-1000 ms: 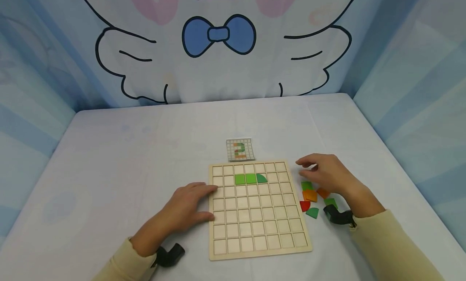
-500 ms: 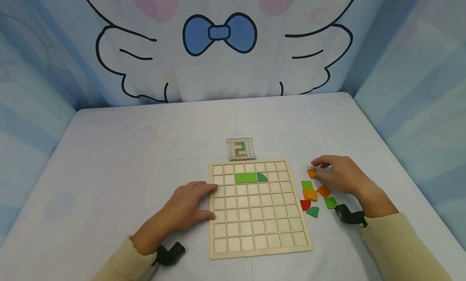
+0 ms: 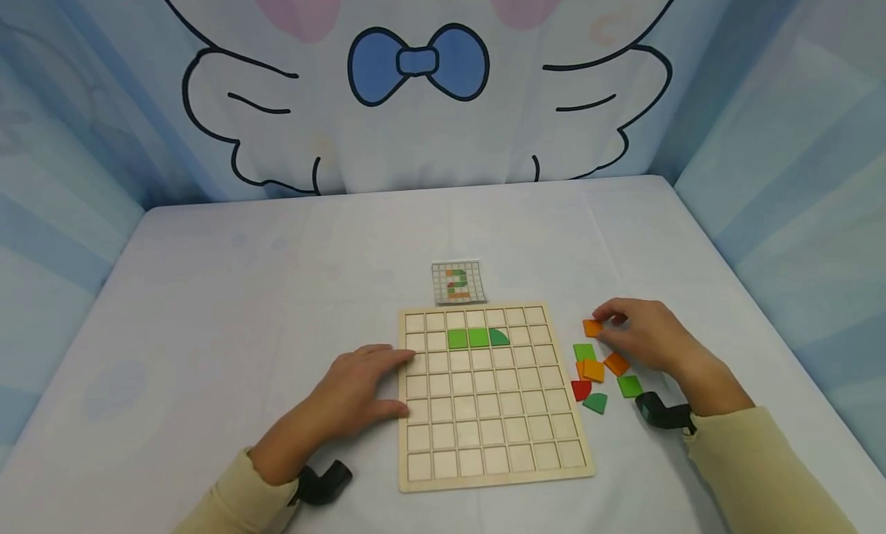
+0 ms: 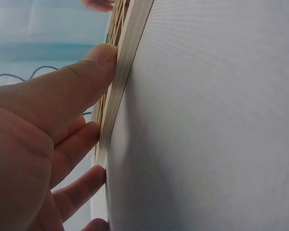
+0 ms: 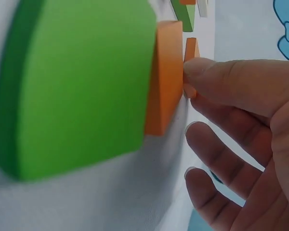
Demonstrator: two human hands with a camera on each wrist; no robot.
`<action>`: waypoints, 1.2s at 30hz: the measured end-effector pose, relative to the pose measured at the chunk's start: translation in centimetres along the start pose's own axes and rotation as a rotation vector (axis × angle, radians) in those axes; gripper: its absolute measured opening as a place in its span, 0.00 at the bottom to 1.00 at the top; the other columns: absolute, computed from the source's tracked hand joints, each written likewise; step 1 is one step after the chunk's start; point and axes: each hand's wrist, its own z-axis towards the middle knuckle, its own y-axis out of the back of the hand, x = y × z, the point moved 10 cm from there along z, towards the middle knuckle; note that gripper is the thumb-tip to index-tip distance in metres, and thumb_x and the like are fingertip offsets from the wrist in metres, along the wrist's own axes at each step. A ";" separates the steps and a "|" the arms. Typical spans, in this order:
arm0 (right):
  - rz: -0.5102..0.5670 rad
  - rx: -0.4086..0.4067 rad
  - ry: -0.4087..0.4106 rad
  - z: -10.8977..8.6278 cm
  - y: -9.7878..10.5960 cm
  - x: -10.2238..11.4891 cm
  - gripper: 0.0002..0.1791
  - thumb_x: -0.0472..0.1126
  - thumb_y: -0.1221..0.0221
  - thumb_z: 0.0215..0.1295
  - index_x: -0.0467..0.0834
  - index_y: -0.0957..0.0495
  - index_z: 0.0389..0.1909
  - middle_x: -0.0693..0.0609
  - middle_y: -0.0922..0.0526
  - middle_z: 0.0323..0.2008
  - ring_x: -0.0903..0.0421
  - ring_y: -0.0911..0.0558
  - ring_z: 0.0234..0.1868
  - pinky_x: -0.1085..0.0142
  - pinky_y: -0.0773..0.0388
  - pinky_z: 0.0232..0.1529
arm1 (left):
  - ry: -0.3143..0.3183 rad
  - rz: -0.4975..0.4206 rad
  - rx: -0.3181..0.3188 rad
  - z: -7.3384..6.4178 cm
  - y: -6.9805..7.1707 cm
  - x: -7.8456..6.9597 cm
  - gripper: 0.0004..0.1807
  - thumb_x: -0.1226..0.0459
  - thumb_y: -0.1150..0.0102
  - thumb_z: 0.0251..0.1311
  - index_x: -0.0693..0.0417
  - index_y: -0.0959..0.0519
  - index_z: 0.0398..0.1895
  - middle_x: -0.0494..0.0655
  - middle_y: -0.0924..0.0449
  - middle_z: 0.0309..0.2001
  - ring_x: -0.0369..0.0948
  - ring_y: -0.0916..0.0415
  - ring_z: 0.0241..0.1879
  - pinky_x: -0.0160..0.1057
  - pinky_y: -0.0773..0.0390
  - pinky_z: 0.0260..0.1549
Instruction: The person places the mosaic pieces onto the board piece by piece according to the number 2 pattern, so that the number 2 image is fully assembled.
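Note:
My left hand lies at the left edge of the wooden grid board, thumb and fingertips touching its side. Its fingers are mostly straight in the left wrist view. Two light green square tiles and a dark green quarter-circle tile sit in a row in the upper part of the grid. Right of the board, my right hand pinches an orange square tile between thumb and index finger, low over the table. In the right wrist view, the thumb partly covers that tile.
Near the right hand lie a green square, overlapping orange tiles, another orange square, a red piece, a dark green quarter circle and a green square. A small pattern card lies behind the board.
My right hand has drawn back to the right from the board's edge to the loose tiles and taken hold of an orange square. My left hand has stayed at the board.

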 end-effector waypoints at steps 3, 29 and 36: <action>0.001 0.000 0.001 0.0 0.0 0.0 0.18 0.41 0.37 0.64 0.37 0.19 0.52 0.37 0.19 0.46 0.40 0.25 0.47 0.43 0.25 0.50 | 0.000 0.000 -0.001 0.0 0.0 0.0 0.38 0.54 0.24 0.53 0.54 0.26 0.67 0.51 0.25 0.63 0.53 0.33 0.66 0.61 0.33 0.59; 0.026 0.012 0.137 -0.1 -0.5 4.5 0.17 0.42 0.36 0.66 0.37 0.19 0.51 0.43 0.18 0.45 0.44 0.24 0.46 0.48 0.22 0.49 | 0.018 0.003 0.006 0.1 -0.1 0.0 0.39 0.54 0.23 0.51 0.53 0.26 0.68 0.51 0.25 0.63 0.53 0.33 0.66 0.61 0.34 0.60; 0.021 0.023 0.204 -0.3 -1.5 6.6 0.16 0.39 0.36 0.65 0.36 0.18 0.50 0.45 0.17 0.45 0.45 0.22 0.47 0.47 0.24 0.52 | 0.018 0.004 0.003 0.0 0.0 -0.1 0.39 0.54 0.23 0.52 0.53 0.26 0.67 0.50 0.25 0.64 0.53 0.33 0.66 0.61 0.34 0.60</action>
